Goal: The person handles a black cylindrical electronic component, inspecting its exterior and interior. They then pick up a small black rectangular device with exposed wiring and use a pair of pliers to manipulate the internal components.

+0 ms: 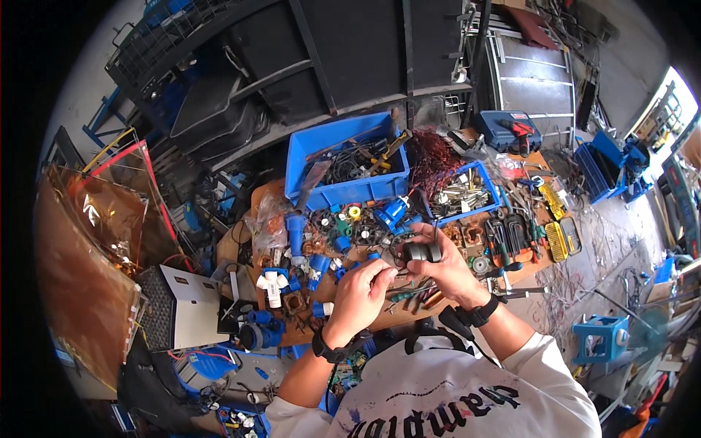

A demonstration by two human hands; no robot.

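Over the cluttered bench, my right hand (449,271) is closed around a dark, round, spool-like part (422,252) with a ridged side. My left hand (358,296) is just left of it, thumb and fingers pinched together near the part's lower left edge. What sits in that pinch is too small to make out. Dark thin strands seem to run beside the part. Below and around both hands lie blue plastic connector housings (319,266), rusty copper-coloured coils (473,233) and hand tools.
A big blue crate (347,191) of cables and tools stands at the bench's far side. Right of it are a tangle of dark red wire (434,157) and a blue tray (467,208) of metal pieces. Pliers (499,237) and a yellow bit case (561,241) lie at the right.
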